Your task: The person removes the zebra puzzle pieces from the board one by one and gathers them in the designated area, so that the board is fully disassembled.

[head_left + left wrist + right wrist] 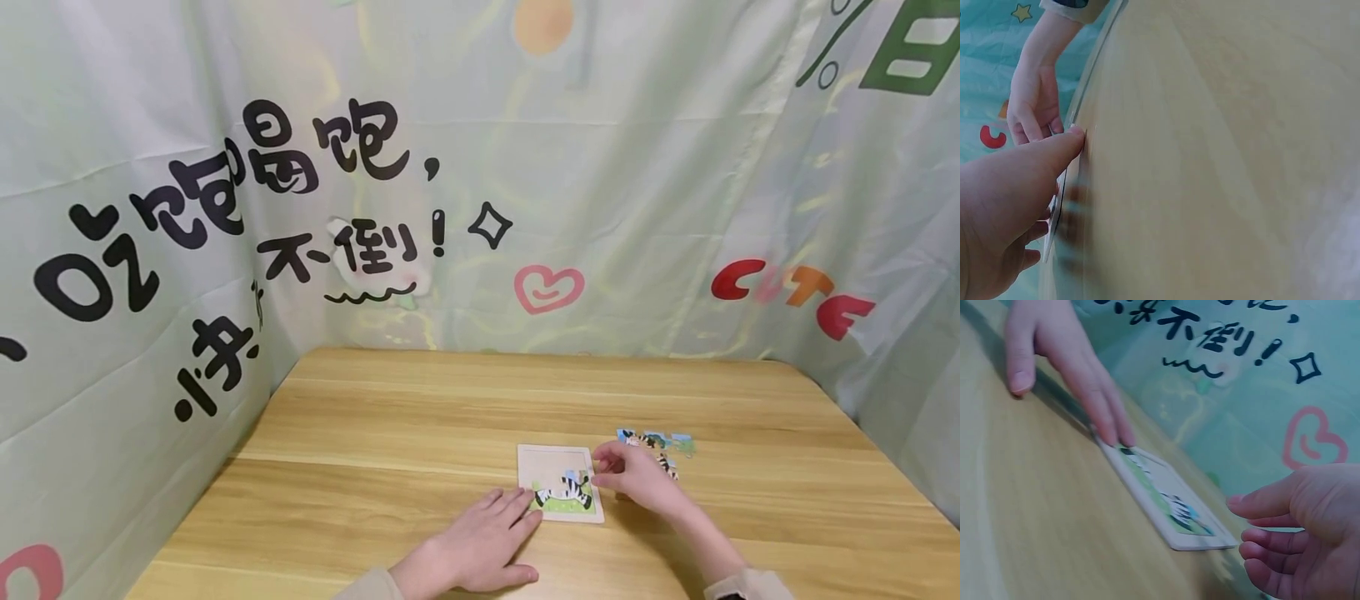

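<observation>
A square puzzle board (pixel 551 458) with a pale raised rim lies on the table. Along its lower part sit joined pieces showing a zebra's body and legs on green grass (pixel 564 497). My left hand (pixel 491 537) lies palm down with straight fingers, their tips on the board's left edge. Just beside the right edge is my right hand (pixel 637 477), thumb and fingers loosely bent and apart; no piece shows between them in the right wrist view. Loose puzzle pieces (pixel 681 442) with zebra and sky prints lie beyond that hand, partly hidden by it.
The wooden table (pixel 390 433) reaches back to a printed cloth curtain (pixel 465 325), which also hangs along both sides. Bare wood surrounds the board in front and to the left.
</observation>
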A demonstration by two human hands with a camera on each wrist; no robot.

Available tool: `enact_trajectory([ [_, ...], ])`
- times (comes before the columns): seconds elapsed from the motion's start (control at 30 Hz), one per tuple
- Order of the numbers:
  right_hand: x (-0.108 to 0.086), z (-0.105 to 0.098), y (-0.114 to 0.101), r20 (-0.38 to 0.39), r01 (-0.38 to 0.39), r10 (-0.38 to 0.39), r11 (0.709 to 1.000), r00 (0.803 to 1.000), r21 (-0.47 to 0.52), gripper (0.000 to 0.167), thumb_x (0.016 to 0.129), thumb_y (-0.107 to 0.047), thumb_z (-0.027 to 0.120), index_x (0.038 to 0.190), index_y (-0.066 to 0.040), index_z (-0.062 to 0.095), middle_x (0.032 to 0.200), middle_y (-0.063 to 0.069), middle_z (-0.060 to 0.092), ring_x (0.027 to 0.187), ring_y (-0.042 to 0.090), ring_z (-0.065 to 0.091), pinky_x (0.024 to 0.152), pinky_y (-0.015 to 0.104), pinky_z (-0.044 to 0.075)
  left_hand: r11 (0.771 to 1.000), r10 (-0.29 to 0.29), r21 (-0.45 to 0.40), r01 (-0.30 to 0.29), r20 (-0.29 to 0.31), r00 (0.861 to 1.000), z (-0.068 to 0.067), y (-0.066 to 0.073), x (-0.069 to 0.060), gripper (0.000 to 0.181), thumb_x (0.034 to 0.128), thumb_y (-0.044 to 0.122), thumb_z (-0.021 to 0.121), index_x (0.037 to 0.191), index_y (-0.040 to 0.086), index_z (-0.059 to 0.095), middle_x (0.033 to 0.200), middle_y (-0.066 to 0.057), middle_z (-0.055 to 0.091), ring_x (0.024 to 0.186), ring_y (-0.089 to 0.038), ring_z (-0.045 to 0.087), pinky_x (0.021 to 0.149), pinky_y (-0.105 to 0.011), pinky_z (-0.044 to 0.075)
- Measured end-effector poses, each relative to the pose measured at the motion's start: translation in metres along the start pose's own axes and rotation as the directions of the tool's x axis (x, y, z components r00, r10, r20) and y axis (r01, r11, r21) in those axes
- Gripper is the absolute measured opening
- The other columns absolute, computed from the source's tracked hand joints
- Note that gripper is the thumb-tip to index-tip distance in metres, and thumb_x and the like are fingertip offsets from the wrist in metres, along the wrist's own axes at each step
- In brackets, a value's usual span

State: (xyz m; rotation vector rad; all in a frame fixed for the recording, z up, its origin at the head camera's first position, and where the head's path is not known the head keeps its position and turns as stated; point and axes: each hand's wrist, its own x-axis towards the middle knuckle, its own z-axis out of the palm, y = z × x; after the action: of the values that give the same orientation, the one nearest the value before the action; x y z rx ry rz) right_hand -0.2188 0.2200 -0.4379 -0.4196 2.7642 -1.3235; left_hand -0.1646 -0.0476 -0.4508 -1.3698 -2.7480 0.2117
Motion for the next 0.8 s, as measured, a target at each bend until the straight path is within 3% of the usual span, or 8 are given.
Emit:
enact_trajectory([
  [0.23, 0.001, 0.012, -0.003, 0.033, 0.018, -0.016, 0.997, 0.999, -0.077, 0.029, 0.073, -0.012, 0.076, 0.097, 0.001, 0.063, 0.074, 0.000, 0.050, 0.068, 0.014, 0.046, 0.059, 0.023, 0.040, 1.000, 0.014, 0.015, -0.014, -0.001, 1.000, -0.005, 0.005, 0.005, 0.074, 0.0909, 0.064, 0.026, 0.144, 0.014, 0.034, 0.150, -0.009, 0.027, 0.137, -0.021, 0.024, 0.109, -0.038, 0.025],
  [0.53, 0.002, 0.014, -0.002, 0.049, 0.056, -0.048, 0.986, 0.998, -0.157, 0.032, 0.071, -0.012, 0.077, 0.099, -0.002, 0.064, 0.072, -0.001, 0.049, 0.066, 0.013, 0.043, 0.059, 0.024, 0.039, 0.997, 0.051, 0.050, -0.052, 0.014, 0.999, -0.006, 0.018, 0.022, 0.073, 0.0903, 0.066, 0.024, 0.145, 0.017, 0.033, 0.151, -0.006, 0.026, 0.137, -0.020, 0.022, 0.110, -0.035, 0.023],
  [0.8, 0.000, 0.015, -0.004, 0.065, 0.077, -0.067, 0.982, 0.996, -0.173, 0.027, 0.071, -0.011, 0.076, 0.094, -0.003, 0.064, 0.073, 0.000, 0.049, 0.067, 0.013, 0.043, 0.060, 0.025, 0.038, 0.991, 0.082, 0.106, -0.085, 0.031, 0.996, -0.007, 0.027, 0.031, 0.071, 0.0898, 0.066, 0.026, 0.143, 0.020, 0.036, 0.149, -0.004, 0.028, 0.136, -0.017, 0.024, 0.109, -0.033, 0.024],
])
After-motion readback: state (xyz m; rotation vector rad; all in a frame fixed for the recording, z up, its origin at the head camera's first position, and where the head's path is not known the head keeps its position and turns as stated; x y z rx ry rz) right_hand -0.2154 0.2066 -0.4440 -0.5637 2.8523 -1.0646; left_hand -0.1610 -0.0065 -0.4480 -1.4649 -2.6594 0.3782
